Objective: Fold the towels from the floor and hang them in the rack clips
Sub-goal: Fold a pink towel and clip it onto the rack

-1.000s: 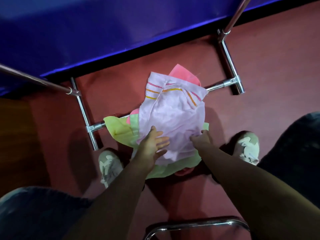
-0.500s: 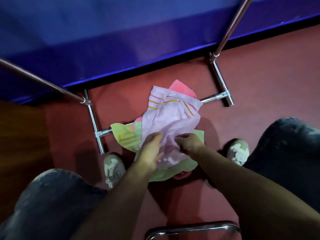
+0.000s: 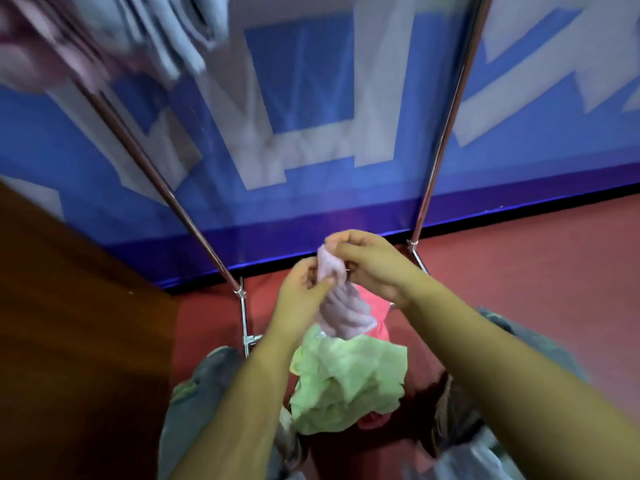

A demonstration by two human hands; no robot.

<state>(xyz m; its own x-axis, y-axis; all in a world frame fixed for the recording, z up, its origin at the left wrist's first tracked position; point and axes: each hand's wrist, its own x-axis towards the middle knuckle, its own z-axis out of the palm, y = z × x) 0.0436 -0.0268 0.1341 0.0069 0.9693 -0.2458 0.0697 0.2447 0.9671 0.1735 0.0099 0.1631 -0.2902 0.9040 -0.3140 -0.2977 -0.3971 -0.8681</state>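
Note:
A pale lilac towel [image 3: 341,308] hangs bunched in the air between my two hands. My left hand [image 3: 303,289] pinches its upper edge from the left. My right hand [image 3: 369,263] grips the top of it from the right, fingers curled round the cloth. Below it on the red floor lie a crumpled light green towel [image 3: 346,379] and a pink towel [image 3: 375,313] partly under it. Blurred towels [image 3: 156,39] hang from the rack at the top left.
Two chrome rack uprights [image 3: 446,133] slant up from the rack's base bar [image 3: 246,327] on the red floor [image 3: 536,271]. A blue and white wall [image 3: 311,116] stands behind. A brown wooden surface [image 3: 69,323] fills the left side. My knees frame the pile.
Both hands took hold of the lilac towel on the pile and lifted it off the floor. The view tilted up, bringing the wall and hanging towels into sight.

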